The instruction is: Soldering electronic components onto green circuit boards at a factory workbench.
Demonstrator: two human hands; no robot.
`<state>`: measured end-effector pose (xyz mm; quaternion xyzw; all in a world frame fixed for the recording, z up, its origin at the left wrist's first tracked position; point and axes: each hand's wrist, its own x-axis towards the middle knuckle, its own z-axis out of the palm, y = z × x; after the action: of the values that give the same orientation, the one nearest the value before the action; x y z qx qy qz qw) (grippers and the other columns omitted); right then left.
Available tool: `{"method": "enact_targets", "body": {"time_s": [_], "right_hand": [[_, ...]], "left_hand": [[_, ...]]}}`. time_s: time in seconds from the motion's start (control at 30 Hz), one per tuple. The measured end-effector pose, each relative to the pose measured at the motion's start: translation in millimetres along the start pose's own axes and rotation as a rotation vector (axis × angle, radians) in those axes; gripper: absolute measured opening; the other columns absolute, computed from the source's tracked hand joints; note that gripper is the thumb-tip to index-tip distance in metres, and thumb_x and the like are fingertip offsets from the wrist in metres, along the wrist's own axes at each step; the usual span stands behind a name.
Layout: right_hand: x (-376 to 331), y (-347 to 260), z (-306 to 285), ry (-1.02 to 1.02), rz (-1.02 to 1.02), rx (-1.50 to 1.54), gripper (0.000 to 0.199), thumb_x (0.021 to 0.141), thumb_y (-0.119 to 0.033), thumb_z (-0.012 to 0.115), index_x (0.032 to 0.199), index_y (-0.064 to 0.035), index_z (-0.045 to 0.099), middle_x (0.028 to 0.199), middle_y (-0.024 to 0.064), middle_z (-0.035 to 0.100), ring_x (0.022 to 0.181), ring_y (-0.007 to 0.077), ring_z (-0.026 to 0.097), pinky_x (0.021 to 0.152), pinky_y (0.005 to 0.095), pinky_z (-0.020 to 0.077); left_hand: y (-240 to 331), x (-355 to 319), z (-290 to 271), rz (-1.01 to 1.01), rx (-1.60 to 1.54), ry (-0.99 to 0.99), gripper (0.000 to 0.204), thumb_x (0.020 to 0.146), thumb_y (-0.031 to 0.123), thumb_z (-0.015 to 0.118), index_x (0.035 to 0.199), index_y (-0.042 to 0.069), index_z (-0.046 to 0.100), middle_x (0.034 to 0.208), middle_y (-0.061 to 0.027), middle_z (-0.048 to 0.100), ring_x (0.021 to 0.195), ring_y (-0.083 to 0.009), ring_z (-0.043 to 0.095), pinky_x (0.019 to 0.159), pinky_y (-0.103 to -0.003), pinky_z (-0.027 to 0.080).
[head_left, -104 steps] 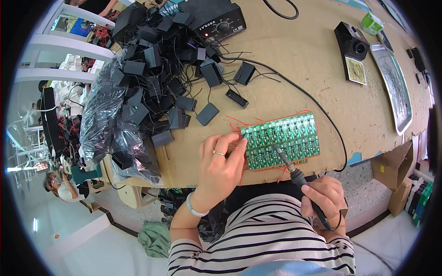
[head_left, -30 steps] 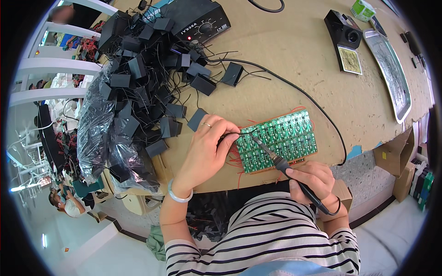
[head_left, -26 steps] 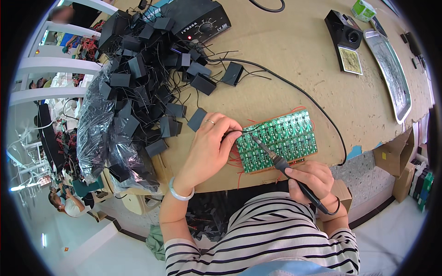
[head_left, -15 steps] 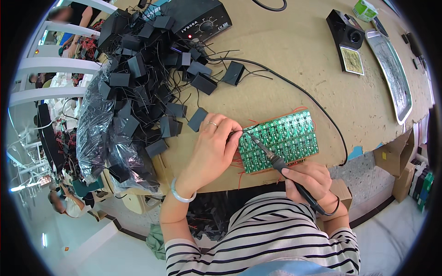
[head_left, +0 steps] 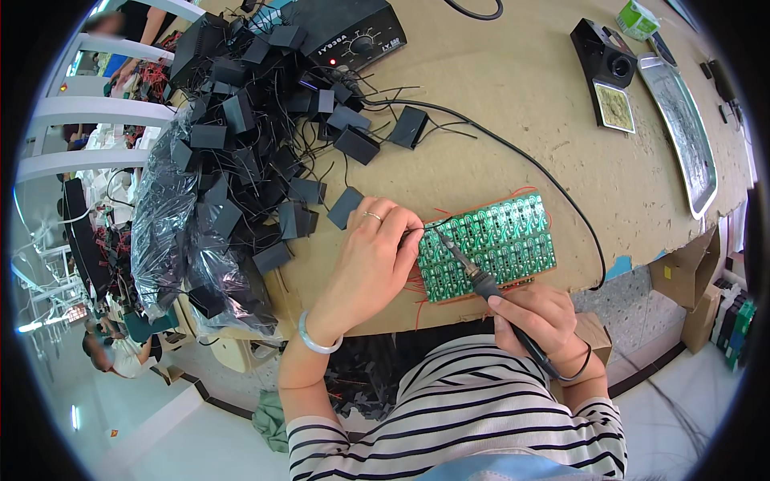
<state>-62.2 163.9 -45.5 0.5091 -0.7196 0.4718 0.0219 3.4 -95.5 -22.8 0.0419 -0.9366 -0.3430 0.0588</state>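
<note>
A green panel of many small circuit boards point(head_left: 521, 250) lies on the table in front of me, red wires showing along its edges. At its upper left corner, my left hand point(head_left: 365, 252) pinches a thin black wire point(head_left: 434, 225) whose end reaches over the panel. My right hand point(head_left: 539, 321) grips a soldering iron point(head_left: 485, 284) like a pen. The iron slants up and left, its tip close to the wire's end; whether they touch I cannot tell. Beside my left hand lies a pile of black boxes with black leads point(head_left: 357, 146).
A black soldering station point(head_left: 353, 36) with a dial and a lit red lamp stands behind the pile. Its cable point(head_left: 537, 167) curves round the panel. An iron stand with a sponge tray point(head_left: 613, 108) and a long metal tray point(head_left: 682, 132) are at right. Clear plastic wrap point(head_left: 164, 216) edges the pile.
The soldering iron's tip has moved very slightly over the panel's upper left corner, with a small shift of my right hand. My left hand keeps its pinch on the wire.
</note>
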Motion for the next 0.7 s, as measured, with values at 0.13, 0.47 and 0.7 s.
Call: {"method": "enact_targets", "body": {"time_s": [0.13, 0.47, 0.7], "right_hand": [[-0.3, -3.4, -3.1, 0.031, -0.040, -0.003, 0.042, 0.066, 0.006, 0.074, 0.107, -0.0017, 0.074, 0.082, 0.0064, 0.066, 0.062, 0.0189, 0.063, 0.055, 0.0308, 0.0533], [-4.1, -8.7, -25.9, 0.069, 0.023, -0.048, 0.038, 0.065, 0.004, 0.074, 0.102, -0.0023, 0.074, 0.080, 0.0051, 0.066, 0.058, 0.0185, 0.061, 0.052, 0.0302, 0.0504], [-7.8, -10.5, -31.5, 0.107, 0.006, -0.075, 0.034, 0.068, 0.003, 0.074, 0.102, -0.0019, 0.074, 0.079, 0.0052, 0.065, 0.057, 0.0180, 0.059, 0.050, 0.0300, 0.0485]], "left_hand": [[-0.2, 0.4, 0.2, 0.011, 0.014, 0.000, 0.008, 0.089, 0.001, 0.068, 0.096, 0.000, 0.063, 0.091, -0.0124, 0.060, 0.091, -0.0325, 0.057, 0.081, -0.041, 0.047], [1.5, -0.2, 0.2, 0.013, 0.095, -0.022, 0.008, 0.090, 0.005, 0.066, 0.097, 0.003, 0.062, 0.093, -0.0109, 0.058, 0.096, -0.0323, 0.056, 0.087, -0.042, 0.042], [11.5, 3.6, 1.5, 0.039, 0.131, -0.032, 0.012, 0.092, 0.006, 0.065, 0.104, 0.006, 0.064, 0.101, -0.0089, 0.060, 0.101, -0.0310, 0.055, 0.089, -0.042, 0.041]]}}
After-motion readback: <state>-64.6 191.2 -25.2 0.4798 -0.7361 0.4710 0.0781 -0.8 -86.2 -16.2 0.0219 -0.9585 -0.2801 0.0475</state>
